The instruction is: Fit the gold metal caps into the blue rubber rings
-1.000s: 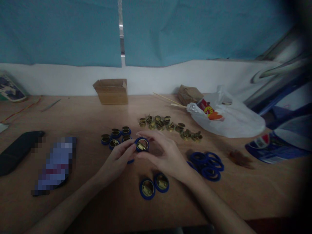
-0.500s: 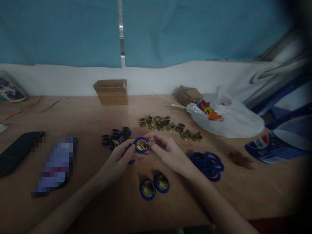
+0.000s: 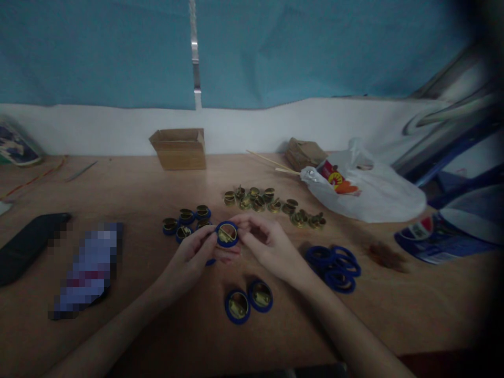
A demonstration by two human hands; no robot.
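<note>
Between the fingertips of both hands, above the table, is a blue-ringed round brass piece (image 3: 227,234) with a bar across its middle. My left hand (image 3: 192,254) pinches its left edge, and my right hand (image 3: 268,244) grips it from the right. Two more blue-ringed brass pieces (image 3: 249,300) lie just in front, toward me. Behind my left hand sits a cluster of similar blue-ringed pieces (image 3: 186,216), partly hidden by the fingers. Several brass pieces without rings (image 3: 258,203) stand farther back. Loose blue rings (image 3: 333,265) are piled to the right of my right hand.
An open cardboard box (image 3: 179,152) stands by the wall. At the back right are a small brown box (image 3: 306,152), thin sticks and a white plastic bag (image 3: 378,189). A blue container (image 3: 441,236) is at right; a dark phone-like object (image 3: 29,247) lies at left.
The brass piece's bar has turned slightly within the held ring's outline. Both hands keep nearly the same place and grip; the whole view has shifted very slightly.
</note>
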